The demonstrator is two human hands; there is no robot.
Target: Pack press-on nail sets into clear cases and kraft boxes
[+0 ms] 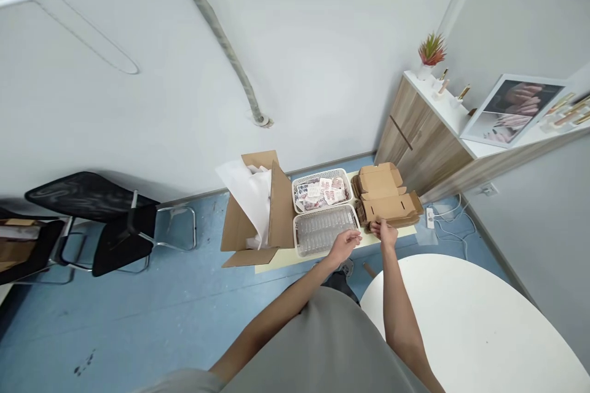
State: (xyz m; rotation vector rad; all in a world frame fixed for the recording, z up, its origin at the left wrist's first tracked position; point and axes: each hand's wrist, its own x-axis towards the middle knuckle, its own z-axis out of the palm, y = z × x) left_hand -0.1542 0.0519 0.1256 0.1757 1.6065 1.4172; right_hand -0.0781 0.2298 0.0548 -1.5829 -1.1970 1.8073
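Observation:
My right hand (386, 233) is at the near edge of a stack of flattened cardboard boxes (380, 183), its fingers closed on the edge of a brown box blank. My left hand (345, 247) hovers by the near right corner of a white basket (297, 245) filled with clear plastic cases (325, 228). Its fingers are loosely bent and apart, with nothing visible in them. Behind that basket stands another white basket (295, 187), holding small printed packets (320, 190).
To the left, a large open carton (282, 212) contains white wrapping sheets (255, 202). A round white table (456, 319) is close on my right. Beyond are a wooden cabinet (424, 129), a power strip (429, 218) with cables, and black chairs (122, 239) on the left.

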